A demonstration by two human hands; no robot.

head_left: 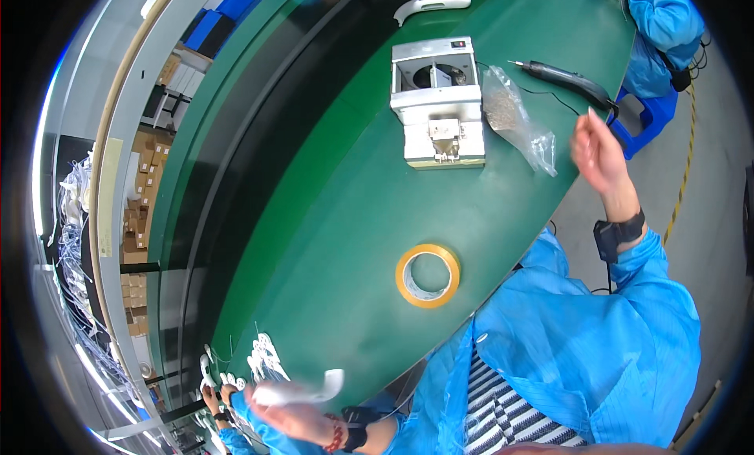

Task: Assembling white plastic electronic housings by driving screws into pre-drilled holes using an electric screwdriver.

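At the lower left, my left hand (294, 422) is closed round a white curved plastic part (310, 390); both are smeared by motion, and the palm side hides some of the part. My right hand (597, 152) hovers by the table's right edge with loosely bent fingers and nothing seen in them. Just above it lies a black electric screwdriver (567, 79), bit pointing left. Beside that, a clear plastic bag (514, 117) of small metal pieces rests against a grey-white screw feeder machine (437, 101).
A roll of yellow tape (407, 290) lies on the green table (338, 243). Another white curved part (432, 5) is at the far end. Several white parts (265, 357) lie lower left, near another person's hands (214, 398). A person in blue (666, 19) sits upper right, by a blue stool (656, 117).
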